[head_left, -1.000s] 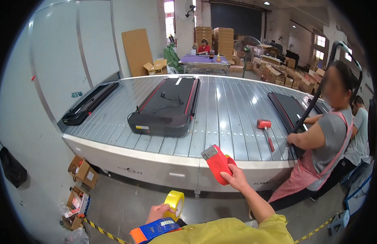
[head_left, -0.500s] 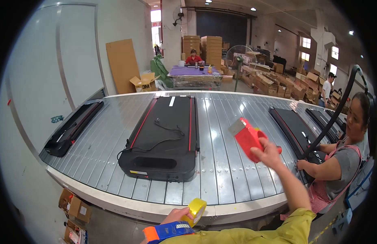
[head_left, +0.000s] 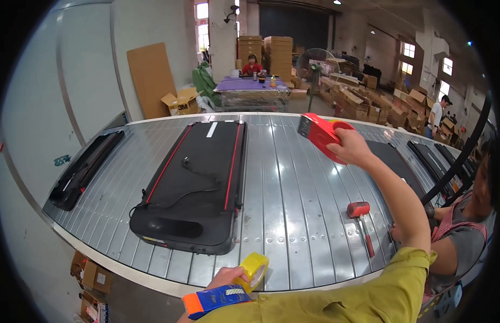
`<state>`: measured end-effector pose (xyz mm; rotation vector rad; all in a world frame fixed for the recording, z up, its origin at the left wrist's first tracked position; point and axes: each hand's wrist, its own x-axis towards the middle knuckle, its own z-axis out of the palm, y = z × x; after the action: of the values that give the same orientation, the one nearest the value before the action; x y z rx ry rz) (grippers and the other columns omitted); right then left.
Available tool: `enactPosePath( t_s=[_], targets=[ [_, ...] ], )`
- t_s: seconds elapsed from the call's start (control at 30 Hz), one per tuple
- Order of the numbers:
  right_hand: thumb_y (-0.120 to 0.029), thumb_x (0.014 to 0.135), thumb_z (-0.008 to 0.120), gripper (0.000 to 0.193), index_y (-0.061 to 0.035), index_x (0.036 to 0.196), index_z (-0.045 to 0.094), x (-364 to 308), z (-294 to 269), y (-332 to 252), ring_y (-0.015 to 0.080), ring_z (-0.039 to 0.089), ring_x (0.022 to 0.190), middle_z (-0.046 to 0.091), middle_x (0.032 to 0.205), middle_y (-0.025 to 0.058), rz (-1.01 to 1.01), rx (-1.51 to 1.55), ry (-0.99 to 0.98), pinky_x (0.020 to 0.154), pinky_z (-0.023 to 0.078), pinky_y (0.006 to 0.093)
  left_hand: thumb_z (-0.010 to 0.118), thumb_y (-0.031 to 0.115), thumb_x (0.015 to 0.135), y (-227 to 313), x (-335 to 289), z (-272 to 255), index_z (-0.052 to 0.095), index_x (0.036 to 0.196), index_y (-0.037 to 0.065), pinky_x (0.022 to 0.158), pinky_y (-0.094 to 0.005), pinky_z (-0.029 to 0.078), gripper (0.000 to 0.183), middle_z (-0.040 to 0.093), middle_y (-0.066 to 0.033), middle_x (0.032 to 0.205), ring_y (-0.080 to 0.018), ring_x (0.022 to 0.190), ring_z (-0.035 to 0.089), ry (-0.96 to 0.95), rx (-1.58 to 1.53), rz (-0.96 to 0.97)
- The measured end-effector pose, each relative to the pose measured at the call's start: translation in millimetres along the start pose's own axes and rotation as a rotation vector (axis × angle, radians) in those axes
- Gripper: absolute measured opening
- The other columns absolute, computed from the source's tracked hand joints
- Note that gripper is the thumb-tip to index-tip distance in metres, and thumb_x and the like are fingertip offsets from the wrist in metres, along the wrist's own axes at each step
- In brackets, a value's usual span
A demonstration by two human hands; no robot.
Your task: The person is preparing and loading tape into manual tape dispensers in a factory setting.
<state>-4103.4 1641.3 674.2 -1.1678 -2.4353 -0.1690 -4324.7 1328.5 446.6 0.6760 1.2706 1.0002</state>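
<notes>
My right hand is raised over the far part of the slatted metal conveyor, its fingers wrapped round a red tape dispenser. The dispenser's dark toothed end points left. Low in front of me, my left hand grips a roll of yellow tape by its edge. A blue and orange band lies over my left wrist. Beyond that hand, a flat black treadmill with red side lines rests on the conveyor, a black cord loose on its deck. A mallet with a red head lies below my right forearm.
The conveyor spans the view. Another black treadmill is at the left; several more stand at the right. A co-worker is close on my right, beside a black hose. Open cartons sit below the front edge.
My right hand has moved up and away with the tape dispenser, uncovering the mallet. The middle treadmill appears farther left and lower as the view shifts. The left hand still holds the tape roll.
</notes>
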Motion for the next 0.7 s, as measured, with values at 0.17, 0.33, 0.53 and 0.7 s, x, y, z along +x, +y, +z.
enactPosePath(
  t_s=[0.17,0.33,0.53,0.7],
  targets=[
    [-0.032,0.073,0.062,0.035,0.0008,0.087,0.058,35.9,48.2,41.4,0.0331,0.058,0.080,0.061,0.082,0.0200,0.031,0.146,-0.016,0.074,0.044,0.0414,0.047,0.029,0.086,-2.5,32.4,17.9,0.062,0.077,0.001,0.065,-0.0242,0.042,0.033,0.058,-0.0064,0.075,-0.0109,0.066,0.052,0.077,0.106,0.152],
    [-0.031,0.073,0.062,0.035,0.0003,0.089,0.056,41.2,104.4,76.0,0.0334,0.059,0.080,0.061,0.081,0.0201,0.120,0.192,0.036,0.073,0.045,0.0422,0.048,0.024,0.086,1.5,45.7,20.0,0.061,0.074,-0.001,0.066,-0.0243,0.043,0.030,0.061,-0.0071,0.082,-0.0122,0.071,0.055,0.138,0.017,0.002],
    [-0.032,0.073,0.062,0.037,0.0004,0.088,0.055,-10.7,199.2,73.0,0.0342,0.060,0.076,0.061,0.077,0.0197,0.099,0.243,-0.070,0.069,0.046,0.0433,0.047,0.022,0.087,-2.3,56.9,10.4,0.059,0.073,-0.003,0.074,-0.0268,0.044,0.031,0.062,-0.0096,0.090,-0.0163,0.080,0.056,0.119,-0.062,-0.023],
    [-0.028,0.074,0.061,0.032,-0.0001,0.088,0.055,-93.7,280.7,69.1,0.0351,0.058,0.071,0.060,0.073,0.0191,0.136,0.191,-0.306,0.067,0.045,0.0442,0.047,0.021,0.086,3.6,57.8,8.4,0.059,0.073,-0.004,0.080,-0.0314,0.043,0.031,0.061,-0.0133,0.095,-0.0193,0.087,0.056,0.143,-0.090,-0.100]
  ],
)
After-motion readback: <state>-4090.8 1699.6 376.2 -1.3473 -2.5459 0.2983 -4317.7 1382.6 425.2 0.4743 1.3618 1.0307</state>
